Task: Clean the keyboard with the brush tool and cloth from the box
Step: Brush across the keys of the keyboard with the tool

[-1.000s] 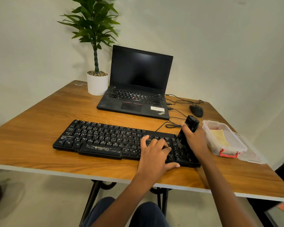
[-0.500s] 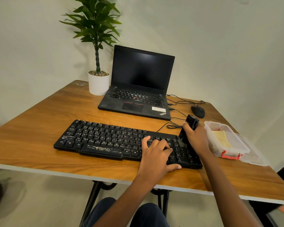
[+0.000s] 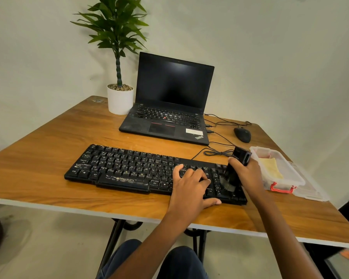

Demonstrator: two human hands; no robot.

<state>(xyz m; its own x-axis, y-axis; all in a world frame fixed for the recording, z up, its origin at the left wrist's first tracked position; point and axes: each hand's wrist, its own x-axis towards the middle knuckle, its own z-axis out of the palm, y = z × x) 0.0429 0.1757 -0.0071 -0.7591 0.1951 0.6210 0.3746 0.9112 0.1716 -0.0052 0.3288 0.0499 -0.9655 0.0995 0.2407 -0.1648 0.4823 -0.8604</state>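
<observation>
Keyboard (image 3: 129,170): left hand (image 3: 191,184) spread flat, steadying it; right hand (image 3: 248,174) grips brush tool (image 3: 233,174), bristles on right-end keys. Cloth (image 3: 271,168) lies in box (image 3: 290,178), right.

The keyboard (image 3: 125,168) is looking black with white letters. The table (image 3: 38,158) is showing brown wood lines. The cloth (image 3: 272,167) is looking yellow.

The left hand (image 3: 189,184) and the right hand (image 3: 248,176) are bare; so are both forearms behind them, uncovered all the way back to the lower edge of the view; below the wrists, either side of the left forearm, two knees show in plain dark blue trousers (image 3: 181,262).
</observation>
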